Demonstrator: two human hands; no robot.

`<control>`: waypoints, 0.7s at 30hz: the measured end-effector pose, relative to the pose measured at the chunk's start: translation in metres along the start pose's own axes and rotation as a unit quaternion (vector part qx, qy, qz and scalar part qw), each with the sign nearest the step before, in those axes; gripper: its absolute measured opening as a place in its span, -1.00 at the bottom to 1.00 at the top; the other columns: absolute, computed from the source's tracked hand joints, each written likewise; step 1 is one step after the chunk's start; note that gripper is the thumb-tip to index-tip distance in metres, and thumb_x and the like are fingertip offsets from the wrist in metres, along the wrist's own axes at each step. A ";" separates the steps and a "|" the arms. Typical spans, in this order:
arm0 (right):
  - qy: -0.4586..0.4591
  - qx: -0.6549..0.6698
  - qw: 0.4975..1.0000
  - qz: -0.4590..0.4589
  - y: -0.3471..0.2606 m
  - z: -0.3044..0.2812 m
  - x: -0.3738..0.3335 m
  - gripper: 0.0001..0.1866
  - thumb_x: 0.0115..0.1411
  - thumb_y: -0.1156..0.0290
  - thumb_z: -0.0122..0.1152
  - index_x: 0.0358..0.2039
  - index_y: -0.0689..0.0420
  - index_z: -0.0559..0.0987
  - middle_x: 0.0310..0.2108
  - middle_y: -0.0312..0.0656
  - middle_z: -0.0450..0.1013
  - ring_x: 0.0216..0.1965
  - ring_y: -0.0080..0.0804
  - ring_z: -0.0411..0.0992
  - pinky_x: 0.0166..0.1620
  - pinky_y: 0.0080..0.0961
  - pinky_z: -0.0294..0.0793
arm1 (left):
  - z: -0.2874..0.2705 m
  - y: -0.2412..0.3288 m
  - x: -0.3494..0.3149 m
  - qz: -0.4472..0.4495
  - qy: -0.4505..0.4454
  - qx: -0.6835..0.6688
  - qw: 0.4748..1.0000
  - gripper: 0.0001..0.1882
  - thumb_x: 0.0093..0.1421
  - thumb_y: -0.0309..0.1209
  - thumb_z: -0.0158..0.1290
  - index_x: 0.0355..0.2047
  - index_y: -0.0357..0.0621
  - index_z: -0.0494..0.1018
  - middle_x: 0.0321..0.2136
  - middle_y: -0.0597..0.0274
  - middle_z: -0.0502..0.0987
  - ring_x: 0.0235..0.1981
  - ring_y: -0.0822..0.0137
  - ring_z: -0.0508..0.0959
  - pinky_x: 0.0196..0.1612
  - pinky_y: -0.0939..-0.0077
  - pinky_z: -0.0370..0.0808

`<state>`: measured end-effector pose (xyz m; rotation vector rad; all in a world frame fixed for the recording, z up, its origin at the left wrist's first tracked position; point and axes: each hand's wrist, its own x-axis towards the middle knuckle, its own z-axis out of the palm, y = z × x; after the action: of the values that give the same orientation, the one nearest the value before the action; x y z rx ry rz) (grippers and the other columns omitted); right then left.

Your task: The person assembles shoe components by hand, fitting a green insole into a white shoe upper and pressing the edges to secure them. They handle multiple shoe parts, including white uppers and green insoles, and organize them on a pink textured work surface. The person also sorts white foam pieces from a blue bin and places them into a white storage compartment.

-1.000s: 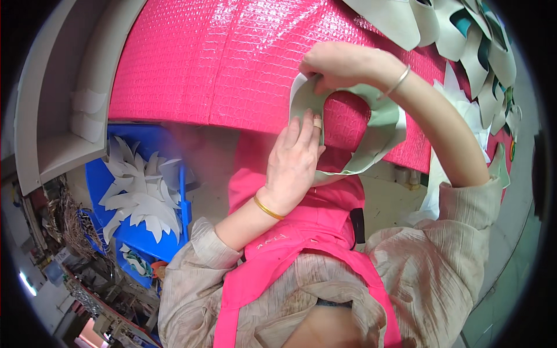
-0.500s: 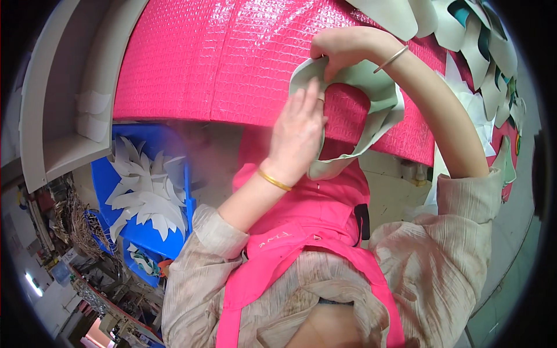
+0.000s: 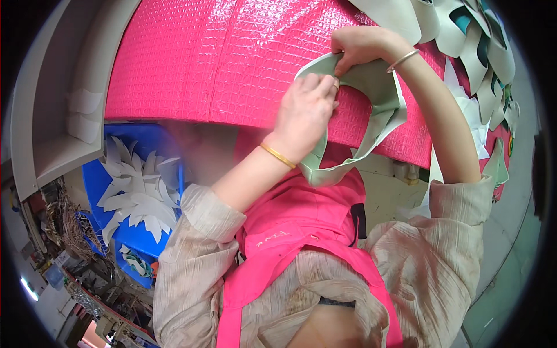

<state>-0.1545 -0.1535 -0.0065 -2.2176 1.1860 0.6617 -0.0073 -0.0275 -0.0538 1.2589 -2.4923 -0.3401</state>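
A pale green shoe upper (image 3: pixel 381 87), bent into an open loop, lies partly on the pink table cover and hangs over its near edge toward my apron. My right hand (image 3: pixel 361 47) reaches round from the right and pinches the upper's far rim between thumb and fingers. Close beside it, my left hand (image 3: pixel 306 116) presses its curled fingers on the upper's left side, the fingertips gripping the inner edge. Those fingertips are partly hidden. The upper's front seam droops below the table edge.
Glossy pink quilted sheeting covers the table (image 3: pixel 174 69). White and green pieces (image 3: pixel 464 40) are stacked at the far right. A blue bin (image 3: pixel 96 180) with many white cut pieces (image 3: pixel 142 191) stands below left, next to a grey open box (image 3: pixel 49 156).
My left hand's outstretched fingers have curled onto the upper's edge. My right hand has shifted slightly right along the rim, and the upper has turned a little with it.
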 end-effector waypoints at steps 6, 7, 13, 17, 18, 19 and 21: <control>-0.016 0.128 0.992 0.002 0.021 0.008 -0.006 -0.69 -0.17 0.30 0.26 -0.48 0.28 0.50 -0.61 -0.16 0.45 -0.57 -0.49 0.42 -0.48 -0.49 0.39 | 0.010 -0.020 0.001 0.082 0.088 -0.033 0.992 -0.61 -0.02 -0.36 0.06 -0.15 -0.21 0.41 -0.16 0.20 0.40 -0.15 0.25 0.38 -0.09 0.46 0.36; -0.023 0.141 0.990 0.011 0.022 0.009 -0.005 -0.70 -0.15 0.29 0.25 -0.48 0.28 0.50 -0.61 -0.17 0.45 -0.55 -0.51 0.42 -0.46 -0.50 0.39 | 0.008 -0.017 0.005 0.071 0.047 -0.041 0.996 -0.60 0.00 -0.34 0.05 -0.14 -0.24 0.39 -0.16 0.19 0.40 -0.15 0.24 0.37 -0.06 0.44 0.33; 0.012 0.551 0.834 0.026 0.054 0.037 -0.056 -0.41 0.07 0.03 0.09 -0.03 0.23 0.38 -0.23 -0.24 0.42 -0.25 -0.52 0.40 -0.20 -0.60 0.40 | 0.014 -0.005 0.005 0.075 0.065 0.044 0.994 -0.58 0.02 -0.27 0.02 -0.13 -0.24 0.37 -0.18 0.10 0.39 -0.19 0.20 0.36 -0.01 0.36 0.27; 0.197 0.484 0.853 0.001 0.016 0.083 -0.079 -0.54 -0.01 0.35 0.20 -0.08 0.25 0.41 -0.19 -0.16 0.44 -0.20 -0.46 0.38 -0.12 -0.47 0.37 | -0.025 -0.015 -0.005 0.165 -0.065 -0.116 0.977 -0.60 -0.03 -0.20 0.09 -0.29 -0.27 0.44 -0.26 0.03 0.43 -0.17 0.12 0.38 -0.06 0.31 0.33; 0.231 0.409 0.882 0.048 0.007 0.086 -0.070 -0.60 -0.04 0.39 0.21 -0.15 0.25 0.46 -0.28 -0.14 0.48 -0.27 -0.46 0.41 -0.17 -0.47 0.38 | -0.043 -0.010 -0.004 0.198 -0.232 -0.161 0.938 -0.63 -0.04 -0.20 0.10 -0.34 -0.27 0.45 -0.31 0.01 0.44 -0.20 0.10 0.41 -0.09 0.29 0.35; 0.229 0.366 0.899 0.077 0.001 0.077 -0.065 -0.66 -0.05 0.39 0.21 -0.23 0.26 0.49 -0.37 -0.10 0.48 -0.33 -0.41 0.42 -0.21 -0.45 0.38 | -0.054 -0.004 -0.007 0.225 -0.397 -0.201 0.867 -0.65 -0.04 -0.19 0.11 -0.39 -0.26 0.46 -0.36 -0.01 0.46 -0.23 0.07 0.43 -0.12 0.26 0.38; 0.192 0.358 0.912 0.057 0.007 0.060 -0.052 -0.74 -0.07 0.39 0.20 -0.36 0.25 0.52 -0.48 0.01 0.46 -0.44 -0.27 0.42 -0.29 -0.40 0.37 | -0.048 0.036 -0.016 0.192 -0.461 -0.318 0.806 -0.59 0.02 -0.22 0.08 -0.22 -0.26 0.34 -0.38 -0.06 0.45 -0.27 -0.01 0.45 -0.20 0.16 0.39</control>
<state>-0.1961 -0.0871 -0.0189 -1.6797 1.4573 -0.1881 -0.0057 0.0035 0.0001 0.2731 -2.7919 -1.8450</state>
